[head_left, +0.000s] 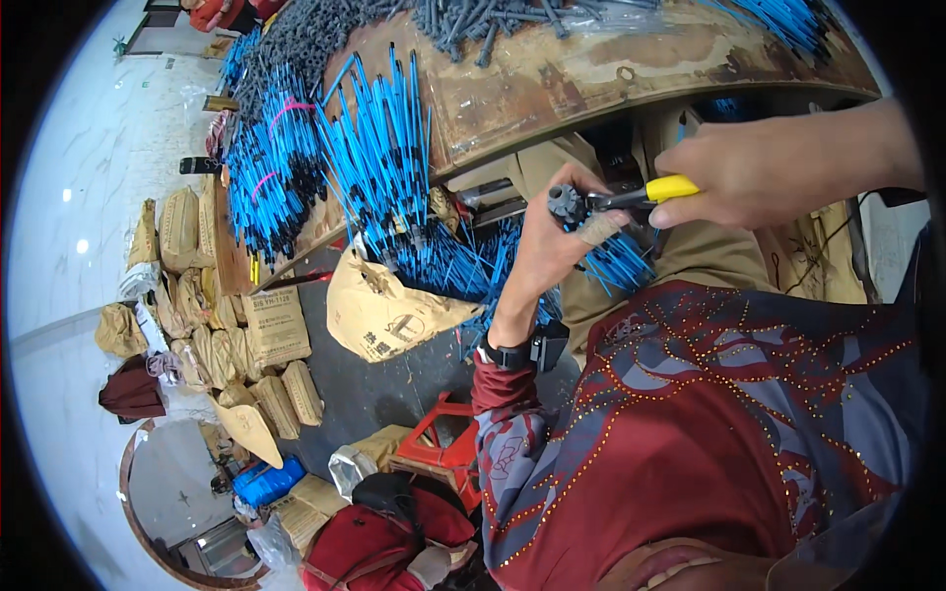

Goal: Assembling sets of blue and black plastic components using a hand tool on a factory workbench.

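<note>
My left hand (553, 234) is closed around a grey ribbed plastic piece (565, 203), its round end showing above the thumb. Tape is wrapped round one finger or the thumb of that hand. In my right hand (734, 175) is a pair of pliers with a yellow handle (672, 187); the fingers are wrapped round it. The metal jaws reach to the grey piece beside my left thumb, and whether they grip it cannot be made out. Just below both hands, a bunch of thin blue sticks (619, 264) lies by my lap, partly hidden by the left hand.
Ahead stands a worn wooden table (512, 98) with a heap of grey plastic pieces (483, 30). Blue black-tipped sticks (379, 148) are piled at its left. An open brown paper sack (384, 310), a red stool (439, 433) and several packed sacks (276, 320) stand to the left.
</note>
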Motion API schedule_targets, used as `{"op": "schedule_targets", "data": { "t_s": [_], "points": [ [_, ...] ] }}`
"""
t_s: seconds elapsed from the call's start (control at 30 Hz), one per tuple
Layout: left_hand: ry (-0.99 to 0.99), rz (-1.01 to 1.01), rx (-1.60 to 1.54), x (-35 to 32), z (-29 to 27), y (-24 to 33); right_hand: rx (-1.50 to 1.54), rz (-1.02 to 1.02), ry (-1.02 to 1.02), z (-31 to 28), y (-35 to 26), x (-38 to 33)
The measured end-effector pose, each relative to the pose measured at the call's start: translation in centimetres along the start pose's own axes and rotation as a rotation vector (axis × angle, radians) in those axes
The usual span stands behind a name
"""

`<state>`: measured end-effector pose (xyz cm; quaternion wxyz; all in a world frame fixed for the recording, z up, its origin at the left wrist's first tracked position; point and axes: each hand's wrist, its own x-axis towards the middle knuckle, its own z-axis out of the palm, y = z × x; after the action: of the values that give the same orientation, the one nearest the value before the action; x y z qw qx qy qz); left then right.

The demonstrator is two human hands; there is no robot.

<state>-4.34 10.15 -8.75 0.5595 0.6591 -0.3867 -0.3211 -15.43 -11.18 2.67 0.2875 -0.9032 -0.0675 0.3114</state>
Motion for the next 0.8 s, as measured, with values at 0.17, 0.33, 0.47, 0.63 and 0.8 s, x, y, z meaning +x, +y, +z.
{"op": "schedule_targets", "data": {
  "t_s": [0.17, 0.33, 0.47, 0.63, 0.8],
  "points": [
    [0.073, -0.016, -0.202, 0.3, -0.2, -0.8, -0.314, -0.640, 0.534, 1.5, 0.5, 1.8],
    [0.035, -0.012, -0.224, 1.1, -0.3, -1.4, 0.443, 0.094, 0.053, -0.1, -0.4, -0.3],
    [-0.071, -0.024, -0.219, 1.9, 0.4, -1.2, 0.410, 0.157, -0.004, -1.9, -1.3, -1.4],
    [-0.055, -0.082, -0.111, 2.6, 1.3, -0.1, 0.176, -0.068, 0.119, -1.7, 1.0, -1.8],
    [0.156, -0.020, -0.232, 4.2, 3.7, 0.6, 0.063, -0.185, 0.379, 2.7, 6.9, 0.5]
  ]
}}
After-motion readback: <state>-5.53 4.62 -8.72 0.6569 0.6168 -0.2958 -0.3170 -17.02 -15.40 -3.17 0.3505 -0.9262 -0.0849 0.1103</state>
